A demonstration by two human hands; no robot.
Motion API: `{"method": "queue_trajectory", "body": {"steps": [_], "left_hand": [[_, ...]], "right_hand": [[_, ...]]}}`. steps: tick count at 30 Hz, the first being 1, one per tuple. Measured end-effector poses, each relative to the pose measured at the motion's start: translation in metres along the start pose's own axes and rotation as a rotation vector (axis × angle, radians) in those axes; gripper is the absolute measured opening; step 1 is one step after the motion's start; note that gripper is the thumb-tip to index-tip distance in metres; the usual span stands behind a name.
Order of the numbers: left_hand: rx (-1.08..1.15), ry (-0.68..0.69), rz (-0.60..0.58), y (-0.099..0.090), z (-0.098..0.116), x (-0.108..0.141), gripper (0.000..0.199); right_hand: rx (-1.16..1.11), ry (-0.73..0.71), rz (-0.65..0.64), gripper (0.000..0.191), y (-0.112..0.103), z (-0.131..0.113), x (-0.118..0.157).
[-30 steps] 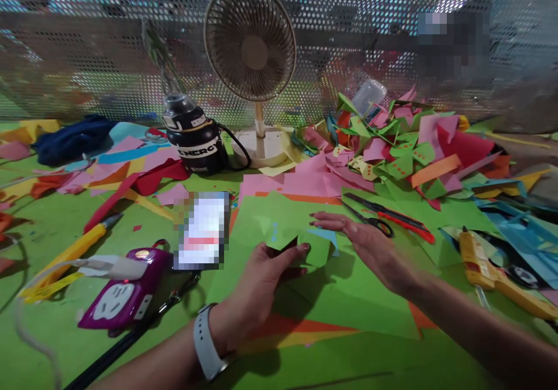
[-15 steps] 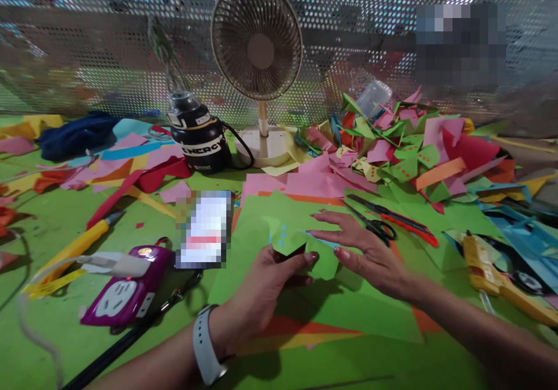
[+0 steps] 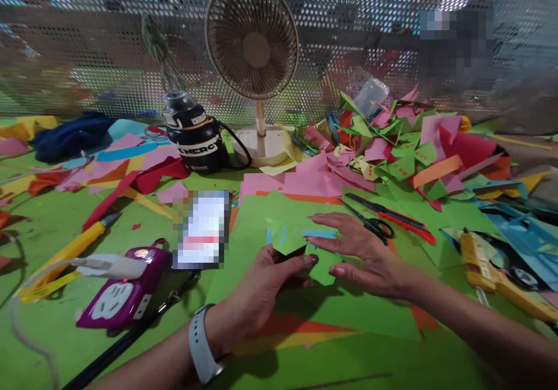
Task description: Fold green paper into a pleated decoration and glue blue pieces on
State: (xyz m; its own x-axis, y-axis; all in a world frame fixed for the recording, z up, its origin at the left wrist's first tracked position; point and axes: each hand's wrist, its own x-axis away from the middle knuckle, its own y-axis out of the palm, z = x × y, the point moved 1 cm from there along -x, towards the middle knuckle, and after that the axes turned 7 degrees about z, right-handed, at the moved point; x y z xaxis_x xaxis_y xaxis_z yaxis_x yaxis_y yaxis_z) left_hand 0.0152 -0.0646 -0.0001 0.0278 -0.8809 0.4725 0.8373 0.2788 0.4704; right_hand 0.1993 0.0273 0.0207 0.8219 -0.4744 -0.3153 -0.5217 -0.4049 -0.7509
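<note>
My left hand (image 3: 261, 288), with a pale watch band on its wrist, pinches a folded green paper piece (image 3: 286, 240) between thumb and fingers. Small blue dots mark the top of that piece. Just right of it, my right hand (image 3: 370, 256) is spread, palm down, its fingertips at the paper's right side. A bit of blue paper (image 3: 320, 236) shows beside and partly under my right fingers; whether they touch it I cannot tell. Both hands are over a large green paper sheet (image 3: 248, 218), which lies on orange and yellow sheets.
Black scissors (image 3: 377, 226) and a red-black cutter knife (image 3: 407, 221) lie right of the sheet, a yellow glue gun (image 3: 477, 265) farther right. Leftward are a phone (image 3: 203, 227) and a purple power strip (image 3: 120, 291). Behind stand a fan (image 3: 256, 50), a black bottle (image 3: 196, 146) and heaped paper scraps (image 3: 405, 146).
The whole view has shifted slightly. More of the blue paper shows by my right fingers, which have moved a little. My left hand keeps its hold on the folded green paper.
</note>
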Motion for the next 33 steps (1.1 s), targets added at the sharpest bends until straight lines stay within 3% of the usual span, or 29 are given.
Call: {"method": "queue_trajectory", "body": {"steps": [4,10,21,33], "left_hand": [[-0.072,0.056,0.013,-0.002,-0.003,-0.001,0.022],[-0.180,0.185,-0.010,-0.002,-0.003,0.000,0.017],[-0.180,0.228,0.041,-0.002,-0.004,0.003,0.010],[-0.191,0.227,0.030,-0.002,-0.003,0.002,0.018]], "right_hand": [[-0.114,0.111,0.070,0.043,-0.003,-0.007,-0.002],[-0.332,0.493,0.117,0.023,0.004,-0.017,-0.005],[-0.414,0.519,0.142,0.017,0.010,-0.021,-0.005],[-0.441,0.552,0.154,0.018,0.010,-0.024,-0.008]]}}
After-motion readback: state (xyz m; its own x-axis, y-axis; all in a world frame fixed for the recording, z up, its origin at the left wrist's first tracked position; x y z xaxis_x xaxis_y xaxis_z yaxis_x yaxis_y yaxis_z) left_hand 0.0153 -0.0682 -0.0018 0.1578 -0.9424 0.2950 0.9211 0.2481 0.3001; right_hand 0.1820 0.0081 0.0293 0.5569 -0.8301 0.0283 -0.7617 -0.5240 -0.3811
